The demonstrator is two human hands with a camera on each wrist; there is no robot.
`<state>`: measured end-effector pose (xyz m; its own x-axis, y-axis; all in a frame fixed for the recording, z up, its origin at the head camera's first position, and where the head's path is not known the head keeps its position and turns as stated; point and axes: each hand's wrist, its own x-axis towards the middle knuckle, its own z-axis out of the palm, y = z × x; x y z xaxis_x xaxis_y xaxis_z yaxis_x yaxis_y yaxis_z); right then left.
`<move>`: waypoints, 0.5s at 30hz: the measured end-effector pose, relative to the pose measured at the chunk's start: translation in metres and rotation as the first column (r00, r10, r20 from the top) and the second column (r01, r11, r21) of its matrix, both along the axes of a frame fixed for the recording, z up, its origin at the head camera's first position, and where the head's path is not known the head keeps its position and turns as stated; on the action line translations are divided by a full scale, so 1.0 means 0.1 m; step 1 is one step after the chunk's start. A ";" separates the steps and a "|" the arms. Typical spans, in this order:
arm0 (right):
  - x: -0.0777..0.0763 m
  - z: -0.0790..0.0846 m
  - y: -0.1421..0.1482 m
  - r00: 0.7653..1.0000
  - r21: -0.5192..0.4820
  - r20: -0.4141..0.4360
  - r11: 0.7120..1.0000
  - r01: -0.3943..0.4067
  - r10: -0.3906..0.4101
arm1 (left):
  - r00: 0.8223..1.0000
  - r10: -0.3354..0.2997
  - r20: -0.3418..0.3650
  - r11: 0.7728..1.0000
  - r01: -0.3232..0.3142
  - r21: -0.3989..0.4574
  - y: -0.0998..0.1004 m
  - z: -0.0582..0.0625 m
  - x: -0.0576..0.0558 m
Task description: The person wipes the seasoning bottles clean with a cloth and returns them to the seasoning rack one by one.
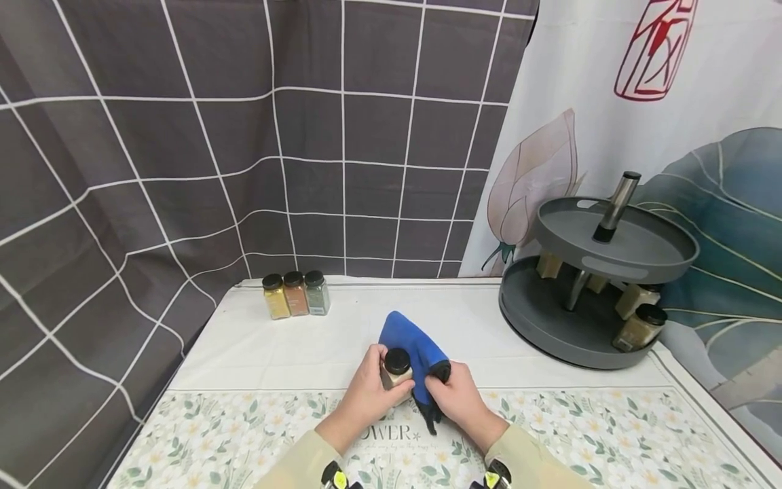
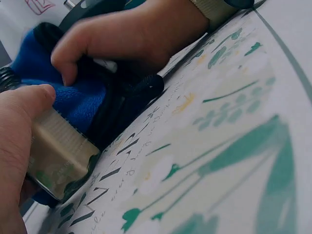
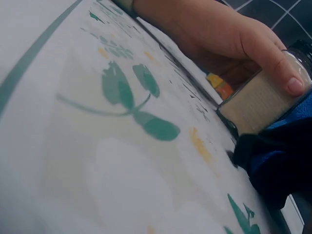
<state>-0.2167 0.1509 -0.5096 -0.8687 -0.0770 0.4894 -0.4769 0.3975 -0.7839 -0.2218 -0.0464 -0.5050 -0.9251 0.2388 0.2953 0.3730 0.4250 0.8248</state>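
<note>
1. With the left hand [image 1: 370, 388], grips a pale-filled spice jar [image 2: 61, 156], with the thumb laid on one face below the black cap [image 1: 398, 360] and the other fingers around the opposite side.
2. With the right hand [image 1: 459, 399], pinches a bunched blue cloth [image 1: 405, 338] edged in black, with the fingers curled into the folds.
3. Holds the jar cap-up between both hands, at the near middle of the counter [image 1: 244, 360], with the cloth just beside and partly behind the glass, apparently touching. Hard to tell from either wrist view about contact between jar base and counter.
4. Seems, judging by the pose, to be wiping the outside of the jar.
5. Probably calls next for a steady left grip, firm pressure of the cloth against the glass, and a turn of the jar to reach another face.
6. Shows at the back left a close row of a yellow jar [image 1: 277, 301], an orange-brown jar [image 1: 296, 299] and a grey-green jar [image 1: 318, 299]; at the right, a two-tier stand [image 1: 568, 223] with a brown jar [image 1: 638, 331] and others on the lower tier.
</note>
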 end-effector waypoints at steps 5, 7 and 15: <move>-0.01 -0.01 0.01 0.997 -0.023 -0.081 1.000 -0.008 0.006 | 1.000 0.014 -0.017 0.999 -0.014 -0.045 0.00 0.01 -0.02; -0.01 0.00 0.00 1.000 -0.049 0.004 0.999 -0.016 0.016 | 0.999 0.030 -0.043 0.997 -0.034 -0.076 0.00 0.01 -0.01; -0.01 0.02 -0.05 0.914 -0.181 0.362 0.975 -0.125 0.185 | 0.905 0.028 -0.425 0.990 0.034 0.137 -0.01 -0.01 -0.02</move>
